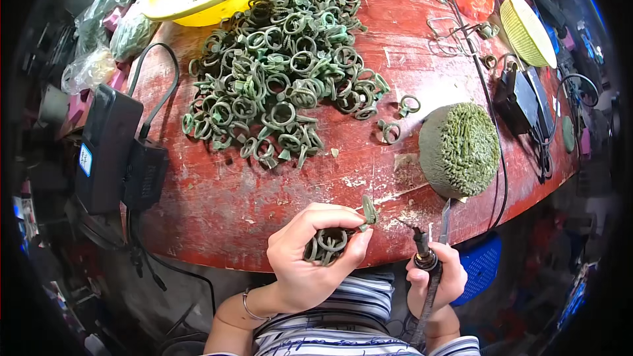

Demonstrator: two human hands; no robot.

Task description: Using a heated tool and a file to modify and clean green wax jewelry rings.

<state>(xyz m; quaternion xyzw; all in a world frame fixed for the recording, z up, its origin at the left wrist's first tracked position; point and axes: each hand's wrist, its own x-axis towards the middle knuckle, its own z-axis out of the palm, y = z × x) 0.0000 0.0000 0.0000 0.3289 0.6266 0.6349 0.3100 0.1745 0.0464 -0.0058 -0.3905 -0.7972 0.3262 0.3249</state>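
My left hand (302, 280) pinches a small green ring (370, 211) between thumb and index finger. Several more dull green rings (330, 244) are cupped in its palm. To the right, my right hand (450, 277) is closed round a dark pen-like tool (428, 262) with a cord and a thin tip, which points toward the pinched ring but stays apart from it. Just beyond that hand is a narrow metal blade (446, 216); whether it is also held is hidden. Farther back, a heap of green rings (283, 69) covers much of the worn red table (217, 224).
Right of the heap are a few loose rings (409, 105) and a round green block (461, 150) with a rough face. A yellow basin (198, 10) stands far left, black power adapters (105, 151) at left. Cables and another black box (524, 102) lie right, near a yellow basket (527, 29).
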